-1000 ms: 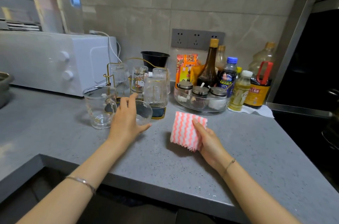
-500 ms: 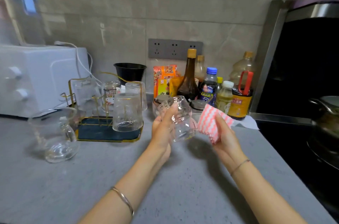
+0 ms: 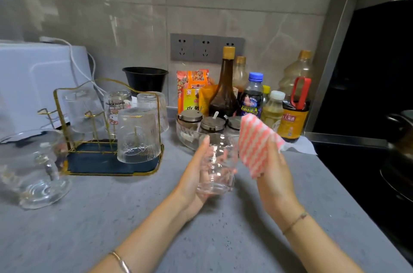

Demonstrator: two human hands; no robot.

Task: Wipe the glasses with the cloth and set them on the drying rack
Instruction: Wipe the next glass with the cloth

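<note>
My left hand (image 3: 194, 177) grips a clear glass (image 3: 218, 166) upright above the grey counter, fingers wrapped round its far side. Just to its right, my right hand (image 3: 273, 174) holds a pink-and-white striped cloth (image 3: 254, 141), close beside the glass's right side. To the left stands a gold wire drying rack (image 3: 107, 138) on a dark blue tray, with several ribbed glasses (image 3: 138, 136) upside down on its pegs.
A clear glass pitcher (image 3: 33, 172) stands at the left front of the rack, a white appliance (image 3: 33, 80) behind it. A glass bowl of spice jars (image 3: 201, 125), sauce bottles (image 3: 223, 87) and a black bowl (image 3: 145, 79) line the wall. A black stove (image 3: 368, 161) is at right.
My left hand took the glass from beside the rack and lifted it to the middle; it now stands more upright. My right hand raised the cloth off the counter, next to the glass.
</note>
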